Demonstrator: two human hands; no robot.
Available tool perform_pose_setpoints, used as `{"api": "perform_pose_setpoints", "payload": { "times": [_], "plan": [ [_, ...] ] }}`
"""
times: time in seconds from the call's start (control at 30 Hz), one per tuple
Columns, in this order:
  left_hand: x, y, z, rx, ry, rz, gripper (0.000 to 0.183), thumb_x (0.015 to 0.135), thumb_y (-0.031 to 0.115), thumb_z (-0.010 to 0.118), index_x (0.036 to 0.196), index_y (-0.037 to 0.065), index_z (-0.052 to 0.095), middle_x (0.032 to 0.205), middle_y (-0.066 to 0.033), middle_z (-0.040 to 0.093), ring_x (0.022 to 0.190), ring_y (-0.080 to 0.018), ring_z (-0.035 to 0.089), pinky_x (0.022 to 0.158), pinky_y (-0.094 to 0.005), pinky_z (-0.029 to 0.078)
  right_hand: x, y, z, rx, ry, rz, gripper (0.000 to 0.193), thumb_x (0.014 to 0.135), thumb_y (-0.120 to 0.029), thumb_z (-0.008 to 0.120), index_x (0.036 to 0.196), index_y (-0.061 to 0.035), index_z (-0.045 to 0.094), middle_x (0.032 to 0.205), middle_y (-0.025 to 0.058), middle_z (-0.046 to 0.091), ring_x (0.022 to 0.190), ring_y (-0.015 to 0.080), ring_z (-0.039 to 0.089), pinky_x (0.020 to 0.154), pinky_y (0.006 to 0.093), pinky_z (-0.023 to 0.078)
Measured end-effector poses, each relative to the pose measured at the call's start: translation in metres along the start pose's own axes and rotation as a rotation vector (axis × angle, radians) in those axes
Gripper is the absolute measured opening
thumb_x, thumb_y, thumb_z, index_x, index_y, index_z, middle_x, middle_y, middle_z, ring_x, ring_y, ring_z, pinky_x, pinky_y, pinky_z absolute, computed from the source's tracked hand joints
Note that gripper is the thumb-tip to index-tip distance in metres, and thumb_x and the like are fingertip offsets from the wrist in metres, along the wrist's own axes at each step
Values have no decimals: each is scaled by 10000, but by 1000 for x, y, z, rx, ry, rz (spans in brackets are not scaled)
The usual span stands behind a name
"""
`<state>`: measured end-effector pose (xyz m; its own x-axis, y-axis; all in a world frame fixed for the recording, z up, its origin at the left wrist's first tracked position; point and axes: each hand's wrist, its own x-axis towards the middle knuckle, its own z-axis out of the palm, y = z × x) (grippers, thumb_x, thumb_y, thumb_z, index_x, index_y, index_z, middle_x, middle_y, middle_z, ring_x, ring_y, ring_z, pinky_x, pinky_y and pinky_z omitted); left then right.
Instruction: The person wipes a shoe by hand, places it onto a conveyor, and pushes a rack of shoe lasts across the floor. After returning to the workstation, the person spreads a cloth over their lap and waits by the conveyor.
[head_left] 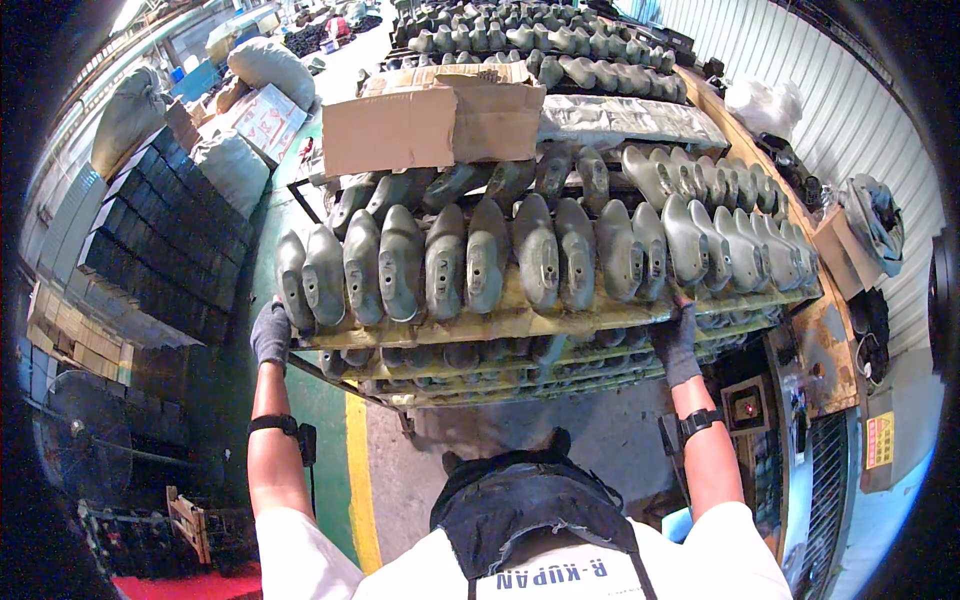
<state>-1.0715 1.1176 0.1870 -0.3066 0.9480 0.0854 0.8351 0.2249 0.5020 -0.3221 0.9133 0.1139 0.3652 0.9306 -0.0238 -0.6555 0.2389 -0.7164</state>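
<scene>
A wheeled multi-shelf rack [520, 328] with yellowish shelf edges stands in front of me. On its top shelf, dark green-grey shoe lasts [485, 255] stand in pairs, toes up, and more lie on the shelves below. My left hand [271, 332], in a dark grey glove, is closed round the rack's near left corner. My right hand [677, 345], gloved alike, grips the front edge right of the middle, fingers curled over the shelf. Both arms reach forward, spread apart. The fingertips of both hands are partly hidden.
A brown cardboard sheet [390, 130] lies across the rack's far part, with more rows of lasts behind. Stacked black boxes [165, 230] and white sacks [270, 70] stand left. A wooden-edged bench [825, 350] and corrugated wall border the right. A yellow line [361, 480] marks the floor.
</scene>
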Motion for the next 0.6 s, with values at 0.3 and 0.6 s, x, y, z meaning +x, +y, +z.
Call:
{"api": "perform_pose_setpoints", "payload": {
  "times": [0.3,0.6],
  "plan": [
    [-8,10,-6,74,-1,7,591,1065,468,353,1107,-5,706,1095,-269,705,1049,-459,652,875,-507,490,-4,1,4,-26,68,-30,530,945,-380,583,1392,-95,608,1404,56,617,1310,267,555,1138,463,413],
    [-6,8,-4,49,-12,-20,574,1074,450,351,1068,0,707,1047,-265,708,997,-464,653,831,-510,486,1,3,-6,28,71,-56,426,987,-341,563,1308,-74,651,1305,46,672,1195,242,615,1093,417,449]
  ]
}}
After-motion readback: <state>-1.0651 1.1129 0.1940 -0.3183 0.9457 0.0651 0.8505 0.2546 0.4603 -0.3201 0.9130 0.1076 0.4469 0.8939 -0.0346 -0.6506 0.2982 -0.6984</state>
